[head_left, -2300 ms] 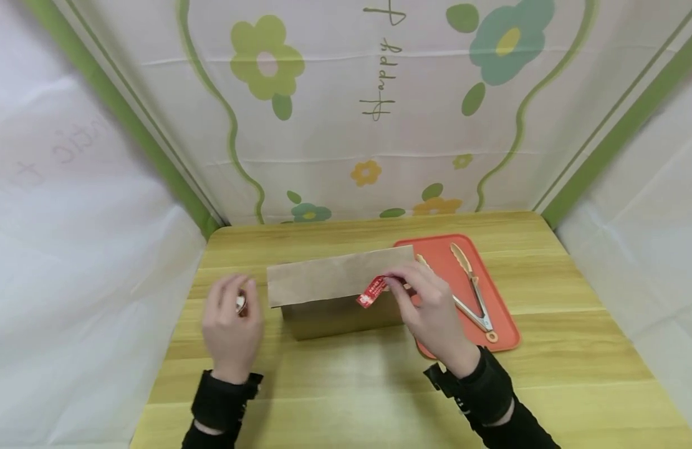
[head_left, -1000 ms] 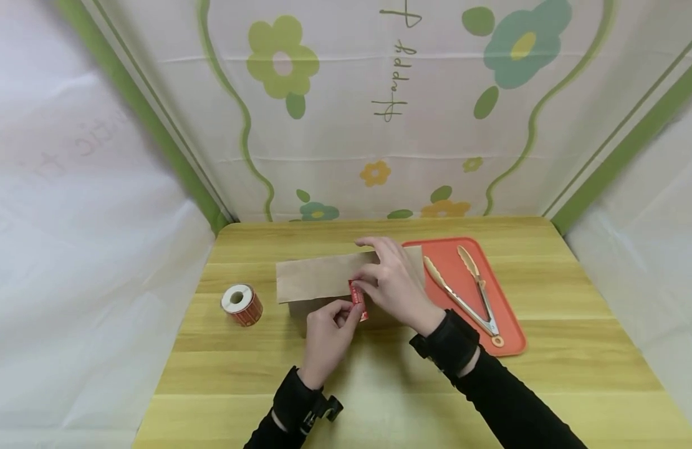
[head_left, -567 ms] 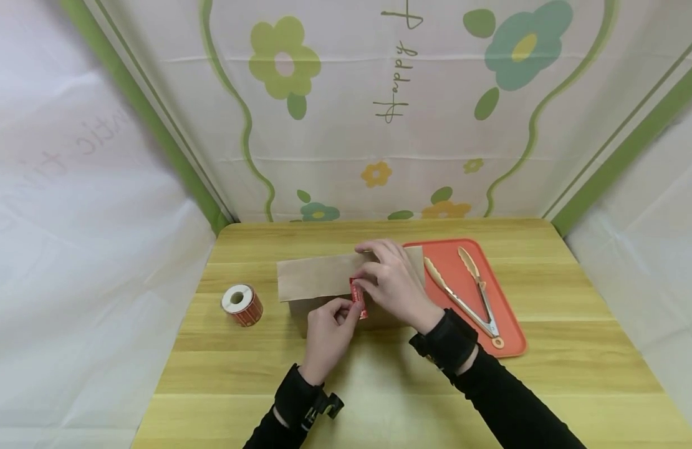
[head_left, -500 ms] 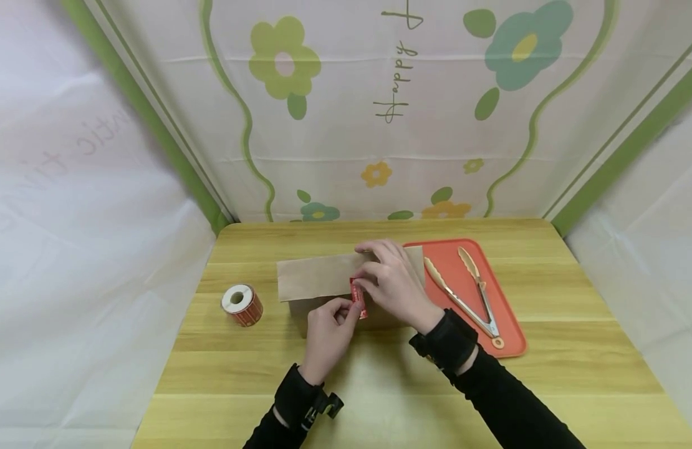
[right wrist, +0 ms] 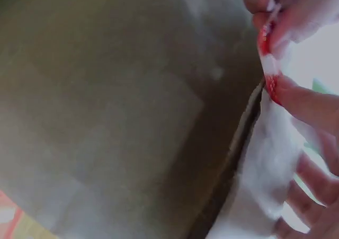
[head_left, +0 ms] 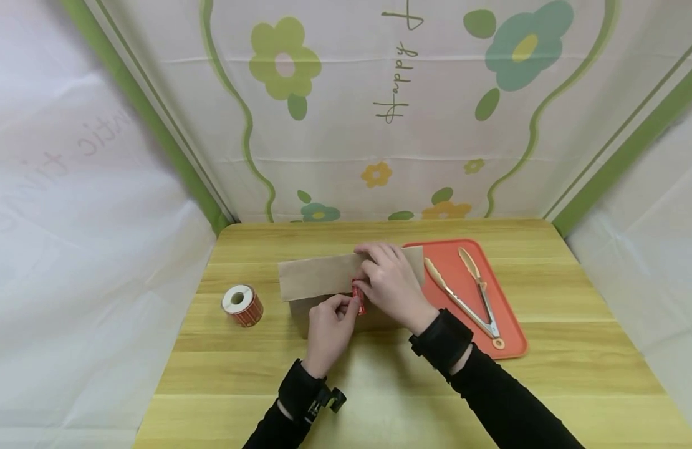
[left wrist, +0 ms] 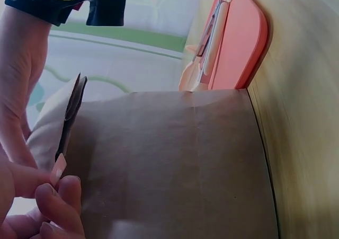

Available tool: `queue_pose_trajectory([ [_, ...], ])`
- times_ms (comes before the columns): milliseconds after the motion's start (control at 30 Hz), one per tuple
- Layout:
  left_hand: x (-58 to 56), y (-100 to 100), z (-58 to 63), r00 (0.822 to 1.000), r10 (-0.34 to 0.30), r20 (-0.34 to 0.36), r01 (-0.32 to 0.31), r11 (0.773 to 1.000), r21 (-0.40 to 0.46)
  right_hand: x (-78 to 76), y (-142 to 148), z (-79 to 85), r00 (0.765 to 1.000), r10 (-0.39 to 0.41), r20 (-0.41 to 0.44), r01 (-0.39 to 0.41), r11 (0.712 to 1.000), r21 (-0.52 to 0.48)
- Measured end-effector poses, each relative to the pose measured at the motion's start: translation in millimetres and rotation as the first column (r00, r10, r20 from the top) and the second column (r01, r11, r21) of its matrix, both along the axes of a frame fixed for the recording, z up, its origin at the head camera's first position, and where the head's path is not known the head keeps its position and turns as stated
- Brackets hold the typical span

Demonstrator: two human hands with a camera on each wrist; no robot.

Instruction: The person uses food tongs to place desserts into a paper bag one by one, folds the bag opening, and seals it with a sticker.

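Observation:
A brown paper bag (head_left: 307,280) lies on the table with its top folded over as a flap. My left hand (head_left: 330,327) pinches the lower end of a small red sticker (head_left: 360,305) between thumb and index finger, in front of the bag. My right hand (head_left: 393,287) holds the sticker's upper end at the flap's edge, its other fingers spread over the flap. In the right wrist view the red-and-white sticker (right wrist: 271,85) curves at the edge of the fold. The left wrist view shows the bag's broad side (left wrist: 164,159) and the fold edge-on.
A roll of red stickers (head_left: 244,307) stands on the wooden table (head_left: 211,380), left of the bag. On the right lies a red tray (head_left: 511,340) bearing metal tongs (head_left: 472,315) with beige tips. A floral cloth (head_left: 335,137) hangs behind the table.
My left hand has let go of the sticker roll and come right to the sticker's lower end. The right hand has brought the sticker slightly left to the flap's edge, now more upright.

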State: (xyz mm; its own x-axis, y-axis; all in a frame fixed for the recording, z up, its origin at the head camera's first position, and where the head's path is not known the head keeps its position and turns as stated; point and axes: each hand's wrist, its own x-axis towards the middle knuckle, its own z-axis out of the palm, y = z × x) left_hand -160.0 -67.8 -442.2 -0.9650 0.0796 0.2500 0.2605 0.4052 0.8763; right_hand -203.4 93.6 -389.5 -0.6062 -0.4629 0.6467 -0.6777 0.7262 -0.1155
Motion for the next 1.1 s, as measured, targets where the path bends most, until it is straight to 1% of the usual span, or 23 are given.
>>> queue_pose_trajectory([
  [100, -2.2, -0.6, -0.8, 1.000, 0.006, 0.000, -0.006, 1.000, -0.009, -2.7, -0.2, -0.9, 1.000, -0.025, 0.008, 0.026, 0.999, -0.036],
  [167, -4.2, -0.4, -1.7, 1.000, 0.016, -0.001, -0.016, 1.000, -0.019, -4.8, 0.9, 0.0, 0.999, -0.033, 0.032, 0.035, 0.997, -0.063],
  [233, -6.5, -0.1, -2.5, 1.000, 0.031, -0.001, -0.031, 0.999, -0.027, -7.3, 1.9, 0.9, 0.998, -0.035, 0.062, 0.039, 0.997, -0.067],
  [467, -16.3, 3.4, -8.3, 0.992, 0.126, -0.013, -0.127, 0.989, -0.077, -14.8, 2.6, 3.6, 0.990, -0.049, 0.132, 0.051, 0.999, -0.009],
  [600, -20.7, 5.1, -11.5, 0.985, 0.170, -0.025, -0.172, 0.981, -0.088, -17.9, 2.0, 2.7, 0.988, -0.058, 0.145, 0.058, 0.998, 0.005],
  [700, -22.5, 5.7, -12.0, 0.982, 0.188, -0.032, -0.190, 0.978, -0.089, -19.1, 1.2, 2.6, 0.987, -0.066, 0.144, 0.066, 0.998, 0.007],
  [833, -24.3, 6.2, -11.1, 0.975, 0.219, -0.046, -0.223, 0.968, -0.117, -20.2, -0.2, 2.1, 0.987, -0.075, 0.145, 0.072, 0.997, 0.025],
  [1000, -27.7, 6.9, -11.5, 0.961, 0.258, -0.098, -0.272, 0.945, -0.184, -21.6, -1.9, 1.6, 0.985, -0.078, 0.152, 0.074, 0.997, 0.034],
  [1100, -29.4, 7.6, -12.4, 0.955, 0.271, -0.118, -0.291, 0.934, -0.207, -22.5, -2.7, 1.6, 0.984, -0.082, 0.157, 0.079, 0.997, 0.028],
])
